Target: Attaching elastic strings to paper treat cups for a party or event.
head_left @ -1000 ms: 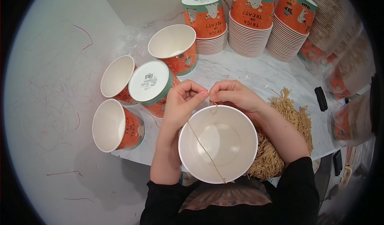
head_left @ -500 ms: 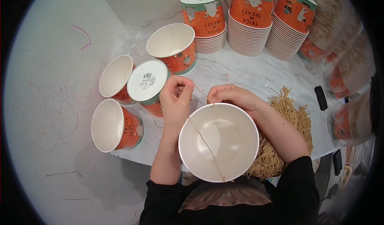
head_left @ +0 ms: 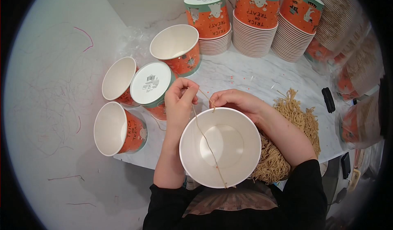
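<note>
Seemingly, string (head_left: pixel 208 146) tied at six o'clock on bucket (head_left: pixel 229 142), twelve o'clock unfinished; left hand (head_left: pixel 180 98) pinches string, right hand (head_left: pixel 235 101) pinches it at twelve.

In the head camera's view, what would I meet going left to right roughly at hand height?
Scribbled white surface, two open tubs, upside-down tub, left hand, tan strand, right hand, string pile, black object, bagged tubs.

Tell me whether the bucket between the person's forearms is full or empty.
Empty: the bucket shows its bare white wall and bottom, with just a string stretched across its open mouth.
</note>
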Demonstrator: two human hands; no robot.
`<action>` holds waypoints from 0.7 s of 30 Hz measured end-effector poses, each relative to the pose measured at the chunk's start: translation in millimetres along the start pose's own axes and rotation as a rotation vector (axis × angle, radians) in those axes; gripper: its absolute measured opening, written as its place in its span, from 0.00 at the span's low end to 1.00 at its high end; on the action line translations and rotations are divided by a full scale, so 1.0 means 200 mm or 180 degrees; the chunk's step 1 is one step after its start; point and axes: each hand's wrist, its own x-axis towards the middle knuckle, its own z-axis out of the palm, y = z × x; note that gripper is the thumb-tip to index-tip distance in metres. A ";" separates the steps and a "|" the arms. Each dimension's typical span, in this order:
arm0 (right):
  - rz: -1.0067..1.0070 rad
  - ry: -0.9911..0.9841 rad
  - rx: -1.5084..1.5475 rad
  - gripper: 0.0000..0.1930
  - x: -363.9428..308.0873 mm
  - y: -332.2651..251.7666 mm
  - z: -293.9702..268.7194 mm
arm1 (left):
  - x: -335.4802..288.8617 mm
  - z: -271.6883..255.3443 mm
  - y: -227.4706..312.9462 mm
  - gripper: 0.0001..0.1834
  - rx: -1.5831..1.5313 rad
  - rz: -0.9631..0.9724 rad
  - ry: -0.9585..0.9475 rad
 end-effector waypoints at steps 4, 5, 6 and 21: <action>0.0099 0.0135 -0.0154 0.05 -0.01 -0.01 0.02 | -0.01 0.01 -0.01 0.04 -0.0040 0.0007 -0.0046; 0.0099 -0.0024 -0.0190 0.05 0.00 0.00 -0.02 | -0.01 0.02 -0.02 0.04 -0.0056 0.0038 -0.0020; 0.0096 -0.0176 -0.0227 0.04 0.00 0.00 -0.04 | -0.01 0.03 -0.02 0.04 -0.0058 0.0037 -0.0024; 0.0011 -0.0268 -0.0864 0.07 -0.05 -0.04 -0.04 | 0.01 0.03 -0.03 0.05 0.0107 -0.0259 -0.0547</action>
